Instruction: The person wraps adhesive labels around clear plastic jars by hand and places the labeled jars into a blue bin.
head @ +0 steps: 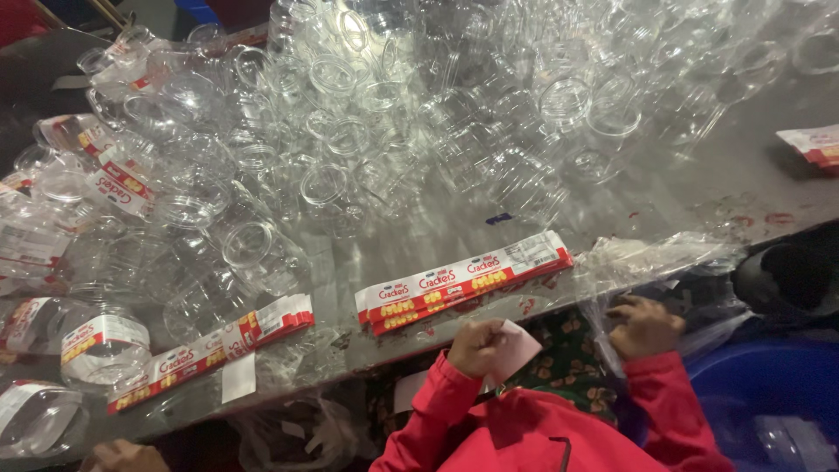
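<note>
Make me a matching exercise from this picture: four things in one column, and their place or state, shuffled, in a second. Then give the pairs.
1. left hand
2. right hand
3. label strips
4. blue tub

A. stacked flat on the table, near its edge
B. low at the right, below the table
C. closed on a pale paper slip
D. resting on clear plastic film

Pairs: 1-C, 2-D, 3-A, 4-B

Your left hand (476,347) and right hand (645,325) sit at the near edge of the tabletop (699,188), a stack of labels (463,281) just behind the left hand, another label stack (210,350) farther left, and the jar heap (393,114) behind both stacks.
</note>
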